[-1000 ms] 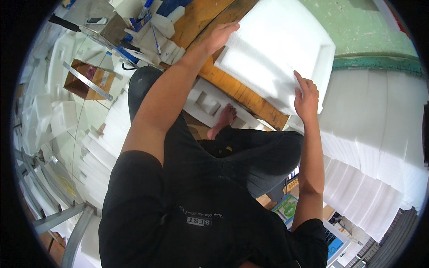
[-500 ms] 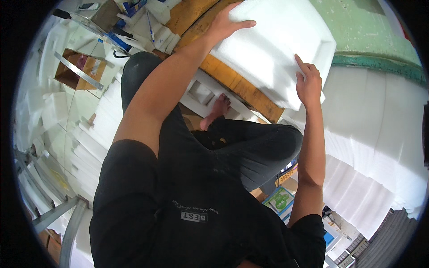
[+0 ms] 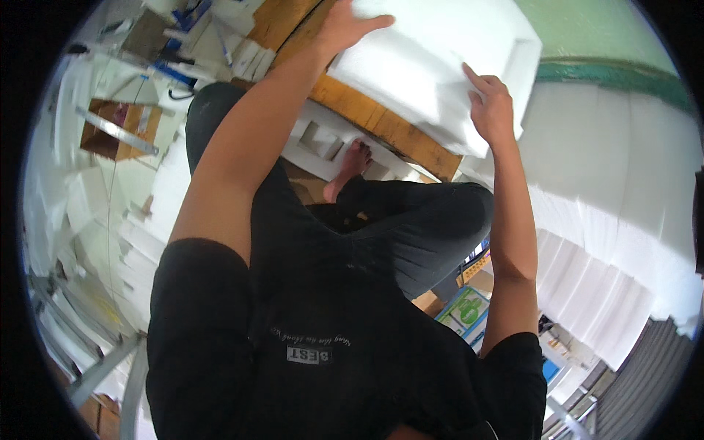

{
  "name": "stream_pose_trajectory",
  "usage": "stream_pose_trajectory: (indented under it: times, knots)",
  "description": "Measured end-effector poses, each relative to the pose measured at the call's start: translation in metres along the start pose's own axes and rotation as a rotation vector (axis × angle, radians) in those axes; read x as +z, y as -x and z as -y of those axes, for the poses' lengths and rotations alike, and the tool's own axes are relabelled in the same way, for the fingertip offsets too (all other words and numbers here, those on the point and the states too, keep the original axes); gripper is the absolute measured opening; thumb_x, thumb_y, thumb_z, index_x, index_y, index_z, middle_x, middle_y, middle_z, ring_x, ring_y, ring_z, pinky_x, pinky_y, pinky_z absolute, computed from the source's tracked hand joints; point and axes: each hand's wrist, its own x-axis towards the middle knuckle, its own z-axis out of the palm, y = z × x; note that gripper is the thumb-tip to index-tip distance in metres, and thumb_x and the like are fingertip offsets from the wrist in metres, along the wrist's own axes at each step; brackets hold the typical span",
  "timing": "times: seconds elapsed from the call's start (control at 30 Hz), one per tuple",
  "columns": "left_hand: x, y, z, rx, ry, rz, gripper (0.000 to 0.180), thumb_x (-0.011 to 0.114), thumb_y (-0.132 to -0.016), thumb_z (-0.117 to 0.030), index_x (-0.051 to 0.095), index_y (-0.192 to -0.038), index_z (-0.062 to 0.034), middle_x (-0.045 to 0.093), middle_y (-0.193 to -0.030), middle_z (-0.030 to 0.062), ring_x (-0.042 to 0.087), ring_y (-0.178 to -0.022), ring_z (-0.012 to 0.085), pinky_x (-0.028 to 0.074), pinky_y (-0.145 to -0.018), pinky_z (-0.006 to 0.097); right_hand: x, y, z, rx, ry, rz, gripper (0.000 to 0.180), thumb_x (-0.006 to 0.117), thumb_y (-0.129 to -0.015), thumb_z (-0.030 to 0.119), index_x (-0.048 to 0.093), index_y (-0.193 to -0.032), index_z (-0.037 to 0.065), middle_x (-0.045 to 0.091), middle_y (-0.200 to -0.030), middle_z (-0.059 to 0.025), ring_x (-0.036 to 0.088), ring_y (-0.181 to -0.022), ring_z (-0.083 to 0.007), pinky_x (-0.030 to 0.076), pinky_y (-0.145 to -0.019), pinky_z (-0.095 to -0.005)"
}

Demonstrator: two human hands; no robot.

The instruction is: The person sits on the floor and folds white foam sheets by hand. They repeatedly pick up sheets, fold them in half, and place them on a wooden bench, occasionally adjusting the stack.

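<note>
A large white foam block (image 3: 440, 59) lies on a wooden bench top (image 3: 381, 125) in front of me. My left hand (image 3: 345, 26) presses flat on the block's left edge, fingers spread. My right hand (image 3: 490, 103) grips the block's near right corner, fingers curled over its edge. Below the bench I see my own dark trousers, my folded knee and a bare foot (image 3: 350, 167) resting on a white moulded foam piece (image 3: 323, 143).
Stacks of white foam sheets (image 3: 609, 242) stand at my right. Foam pieces and a brown cardboard box (image 3: 110, 128) lie at the left. Tools and small items clutter the far left of the bench. Colourful boxes (image 3: 466, 312) sit by my right elbow.
Both hands and the foam block have shifted up and away from me across the bench; my left arm is stretched further out.
</note>
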Motion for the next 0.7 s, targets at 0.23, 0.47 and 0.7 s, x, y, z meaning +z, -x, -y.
stream_pose_trajectory:
  times: [0.23, 0.47, 0.7]
  knots:
    - [-0.011, -0.003, 0.011, 0.372, -0.698, -0.12, 0.085, 0.08, -0.089, -0.046, 0.04, -0.155, -0.0106, 0.048, -0.153, 0.0231, 0.049, -0.14, 0.0364, 0.038, -0.117, 0.057, -0.058, 0.026, -0.047, 0.024, -0.246, -0.286, 0.045, 0.06, -0.092, 0.002, 0.066, -0.136, 0.014, 0.067, -0.132, -0.0167, 0.065, -0.118, -0.0341, 0.051, -0.103, -0.0448]
    - [0.112, 0.058, -0.082, 0.799, -0.924, 0.467, 0.055, 0.073, -0.092, -0.016, 0.055, -0.144, -0.0193, 0.045, -0.158, 0.0088, 0.039, -0.149, 0.0307, 0.02, -0.127, 0.059, -0.02, 0.145, -0.155, 0.299, -0.329, -0.237, 0.057, 0.06, -0.086, -0.007, 0.061, -0.14, 0.012, 0.06, -0.146, -0.0145, 0.058, -0.132, -0.0325, 0.049, -0.111, -0.0423]
    - [0.2, 0.052, -0.082, 0.821, -1.072, 0.911, 0.061, 0.057, -0.098, -0.006, 0.05, -0.15, -0.0368, 0.047, -0.156, 0.0086, 0.048, -0.141, 0.0314, 0.034, -0.121, 0.054, 0.019, 0.125, -0.122, 0.127, -0.319, -0.283, 0.069, 0.071, -0.085, 0.005, 0.049, -0.15, 0.018, 0.047, -0.158, -0.0064, 0.051, -0.14, -0.0306, 0.046, -0.115, -0.0434]
